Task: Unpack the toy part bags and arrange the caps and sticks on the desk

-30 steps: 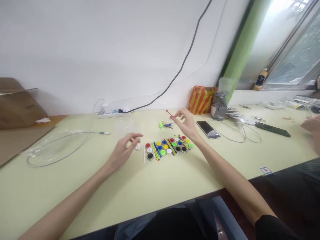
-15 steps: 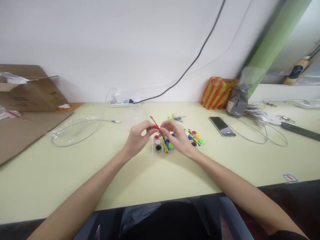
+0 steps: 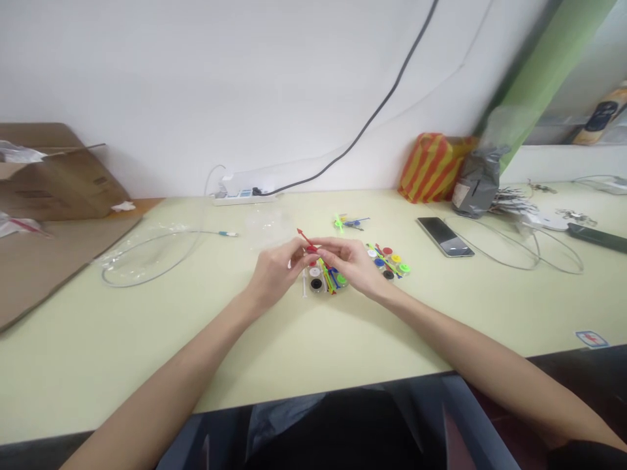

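Between my two hands is a small red plastic piece, with a thin shaft ending in an arrow-like tip that points up and left. My left hand pinches it near its lower, rounder part. My right hand has thumb and fingers closed on the same piece from the other side; my fingertips hide where they meet. Below the hands lie small round pots with coloured tops, among them a black-topped one and a green-topped one, beside several thin coloured sticks.
More coloured pots and sticks lie to the right. Behind is a small multicoloured assembled piece. A phone, a striped bag and a grey bag are at right. A cable, power strip and cardboard box are at left.
My view has shifted slightly, so the items on the right sit farther right and higher. Both hands stay together on the red piece, with my right fingers now stretched flatter over it.
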`<state>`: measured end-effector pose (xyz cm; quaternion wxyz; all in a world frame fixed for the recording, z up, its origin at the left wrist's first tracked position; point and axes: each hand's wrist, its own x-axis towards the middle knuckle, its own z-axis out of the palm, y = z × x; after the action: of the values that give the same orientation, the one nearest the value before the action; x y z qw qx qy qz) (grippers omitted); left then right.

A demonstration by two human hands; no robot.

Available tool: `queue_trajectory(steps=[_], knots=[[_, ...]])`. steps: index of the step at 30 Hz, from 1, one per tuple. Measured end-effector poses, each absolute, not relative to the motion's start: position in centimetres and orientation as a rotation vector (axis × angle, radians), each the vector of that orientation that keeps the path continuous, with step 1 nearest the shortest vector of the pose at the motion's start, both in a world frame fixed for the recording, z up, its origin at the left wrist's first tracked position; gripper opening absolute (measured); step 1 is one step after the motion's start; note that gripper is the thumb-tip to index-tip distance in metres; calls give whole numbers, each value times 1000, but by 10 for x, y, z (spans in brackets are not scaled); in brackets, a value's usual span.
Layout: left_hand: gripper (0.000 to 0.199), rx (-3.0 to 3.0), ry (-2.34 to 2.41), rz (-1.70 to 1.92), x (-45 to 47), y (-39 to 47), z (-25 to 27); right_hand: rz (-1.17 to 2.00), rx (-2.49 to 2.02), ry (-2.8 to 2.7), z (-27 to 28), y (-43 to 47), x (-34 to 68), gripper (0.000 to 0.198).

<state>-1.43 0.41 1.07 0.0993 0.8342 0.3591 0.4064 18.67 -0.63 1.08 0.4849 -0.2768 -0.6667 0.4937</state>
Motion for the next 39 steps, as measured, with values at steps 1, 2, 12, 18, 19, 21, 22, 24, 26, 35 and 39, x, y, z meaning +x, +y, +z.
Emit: queue_trajectory(steps=[1, 2, 12, 18, 19, 21, 22, 24, 26, 35, 39], knots=[[23, 2462, 1065, 1196, -14, 4, 11, 1207, -686, -1616, 12, -6, 187, 35], [23, 2456, 1068, 1191, -14, 4, 11, 1203, -703, -1608, 12, -6, 187, 33], [25, 2613, 1103, 987, -10, -3, 18, 1258, -746, -1562, 22, -6, 191, 29], [17, 2831, 1010, 929, -9, -2, 20, 1254, -677, -1654, 26, -5, 195, 22], [16, 2827, 999, 932, -9, -2, 19, 1202, -692, -1702, 27, -6, 195, 19], [13, 2789, 962, 935, -9, -3, 19, 1111, -724, -1782, 30, -10, 194, 12], [13, 2775, 935, 939, -9, -3, 19, 1095, -731, -1805, 31, -12, 194, 10], [13, 2778, 873, 961, -9, -2, 20, 1130, -715, -1809, 34, -16, 193, 10], [13, 2808, 806, 982, -10, -3, 22, 1211, -675, -1790, 36, -19, 194, 11], [15, 2483, 734, 1055, -3, -18, 23, 1488, -484, -1698, 41, -21, 199, 24], [18, 2425, 800, 1157, -3, -17, 23, 1563, -404, -1635, 43, -25, 196, 28]])
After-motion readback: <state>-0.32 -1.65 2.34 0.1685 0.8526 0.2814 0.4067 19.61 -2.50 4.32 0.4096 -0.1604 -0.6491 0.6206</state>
